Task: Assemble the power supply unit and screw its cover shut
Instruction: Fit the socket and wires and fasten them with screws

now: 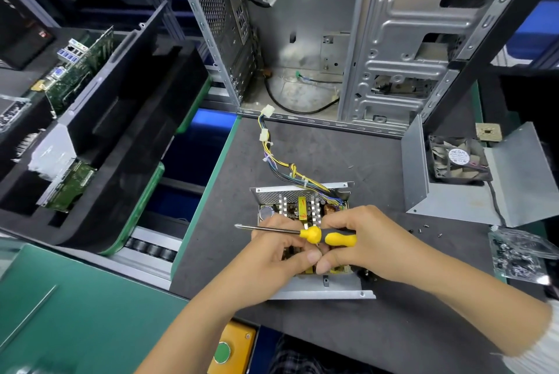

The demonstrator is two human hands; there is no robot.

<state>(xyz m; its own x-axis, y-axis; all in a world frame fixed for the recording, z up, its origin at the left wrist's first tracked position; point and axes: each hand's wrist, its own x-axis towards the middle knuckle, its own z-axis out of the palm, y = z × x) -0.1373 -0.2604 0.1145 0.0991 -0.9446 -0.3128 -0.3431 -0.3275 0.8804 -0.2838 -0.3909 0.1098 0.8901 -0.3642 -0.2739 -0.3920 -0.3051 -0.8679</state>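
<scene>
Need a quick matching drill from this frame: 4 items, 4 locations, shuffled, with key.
Items:
1. screwdriver
2. cover with the fan
3. white connector
4. bag of screws

Places:
A. far end of the wire bundle, at the edge of the open computer case
B. right edge of the mat, near side
C. held across the open power supply unit, tip pointing left
D. standing open on the mat, right of the unit

Pairs: 1-C, 2-D, 3-A, 4-B
</scene>
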